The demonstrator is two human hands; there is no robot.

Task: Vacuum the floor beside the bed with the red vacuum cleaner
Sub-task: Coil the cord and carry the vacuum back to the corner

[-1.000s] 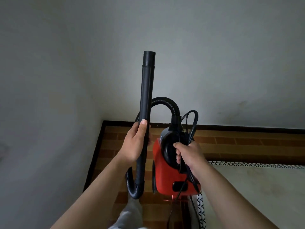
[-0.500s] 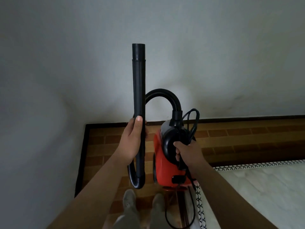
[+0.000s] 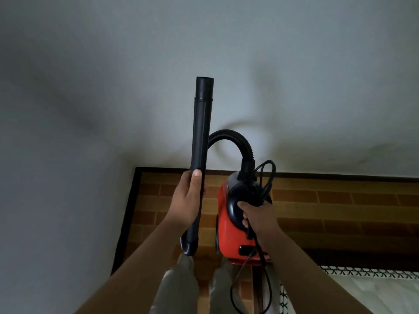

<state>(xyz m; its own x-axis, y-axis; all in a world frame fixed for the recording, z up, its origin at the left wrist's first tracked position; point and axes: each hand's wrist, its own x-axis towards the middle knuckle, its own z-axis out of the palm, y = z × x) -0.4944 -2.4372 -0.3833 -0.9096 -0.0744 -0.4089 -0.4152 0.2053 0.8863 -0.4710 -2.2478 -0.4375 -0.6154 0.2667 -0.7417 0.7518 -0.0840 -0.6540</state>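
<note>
Over the last second our view has swung right and both feet now show, so we are still just carrying — no vacuuming yet. Left hand point(image 3: 187, 200) fingers wrap the black tube point(image 3: 200, 141), pointing up; right hand point(image 3: 257, 215) grips the handle of the red vacuum cleaner point(image 3: 229, 232), held above the brick-pattern floor point(image 3: 317, 200) beside the bed point(image 3: 362, 291), cord point(image 3: 265, 175) dangling.

wand point(image 3: 200, 141) left of vacuum cleaner point(image 3: 235, 230) — both above floor point(image 3: 317, 207), bed point(image 3: 367, 293) lower right

Single head-worn view, facing forward and down, close on hands point(image 3: 258, 217), corners perhaps distorted
</note>
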